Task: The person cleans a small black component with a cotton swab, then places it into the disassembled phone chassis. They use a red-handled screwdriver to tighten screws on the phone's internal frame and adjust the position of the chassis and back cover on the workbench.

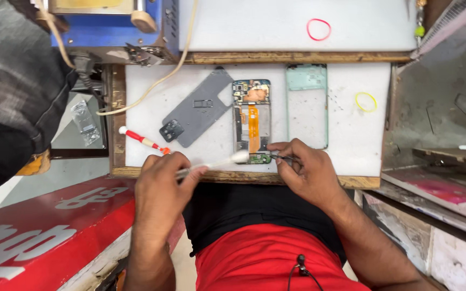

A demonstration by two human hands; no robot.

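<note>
While the left hand grips a brush, its pale bristles sit at the near end of the opened phone, which lies in the middle of the white mat. The right hand is closed on tweezers whose tips point at the small green board there. Left of the phone lie a grey back cover and a red screwdriver; to its right, a pale green frame. Pressing too hard with the bristles could, I judge, flick a loose part off the near edge, and a slip of the tweezers could nick the orange flex cable just beyond.
</note>
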